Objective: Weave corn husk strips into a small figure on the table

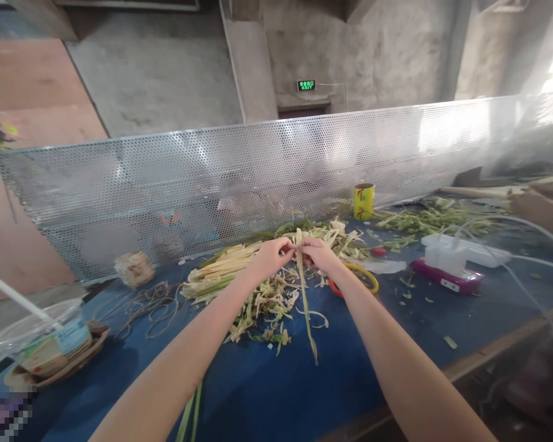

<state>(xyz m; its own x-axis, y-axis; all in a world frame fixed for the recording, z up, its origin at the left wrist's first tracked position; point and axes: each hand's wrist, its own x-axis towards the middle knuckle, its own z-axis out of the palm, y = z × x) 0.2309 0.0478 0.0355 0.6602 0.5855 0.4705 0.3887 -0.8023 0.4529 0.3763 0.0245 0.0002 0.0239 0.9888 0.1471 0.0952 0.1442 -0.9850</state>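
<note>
A long, narrow strip of plant leaf hangs from between my hands, its thin tip near the blue table top. My left hand pinches the strip's upper part from the left side. From the right, my right hand grips the same strip, with its fingertips close to the left ones. Behind and below both hands lies a heap of pale and green leaf strips with curled scraps. Partly behind my right forearm are a yellow ring and a red ring.
On the left are a coil of cord and a clear plastic cup with a straw. Rightward stand a yellow tin and a purple power strip with white cables. A perforated metal panel runs along the back edge.
</note>
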